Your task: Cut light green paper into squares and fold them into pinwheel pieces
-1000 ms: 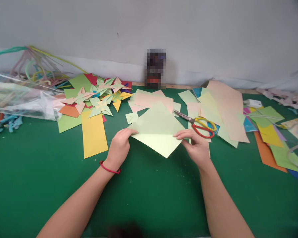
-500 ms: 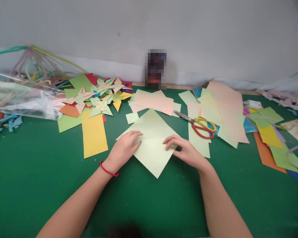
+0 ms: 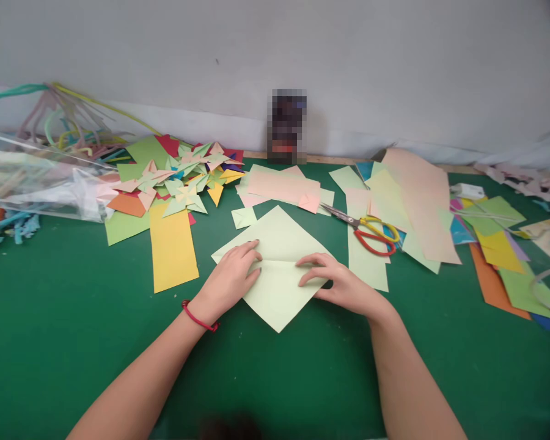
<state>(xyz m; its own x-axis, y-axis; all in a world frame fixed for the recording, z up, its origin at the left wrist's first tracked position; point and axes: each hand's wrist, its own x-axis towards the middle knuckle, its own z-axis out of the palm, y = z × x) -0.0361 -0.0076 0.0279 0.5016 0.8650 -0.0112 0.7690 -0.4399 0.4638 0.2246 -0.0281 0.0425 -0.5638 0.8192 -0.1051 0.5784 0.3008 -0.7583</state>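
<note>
A square sheet of light green paper (image 3: 275, 293) lies turned like a diamond on the green table, with a crease running across its middle. My left hand (image 3: 233, 269) rests on its left corner, fingers stretched out flat on the paper. At the right corner is my right hand (image 3: 332, 278), its fingers curved over the top and its thumb by the lower right edge, holding the sheet there. The corner itself is hidden under that hand. Just beyond the sheet lies a small folded green paper square (image 3: 244, 217).
Scissors (image 3: 366, 233) with red and yellow handles lie on paper strips to the right. A pile of folded paper pieces (image 3: 186, 195) and a yellow sheet (image 3: 174, 250) are on the left. Behind stands a blurred dark object (image 3: 288, 125) against the wall. Coloured papers (image 3: 499, 250) lie far right.
The sheet has turned slightly, its near corner shifting left. The crease across it now shows more clearly. My right hand has moved slightly, with its fingers more spread.
</note>
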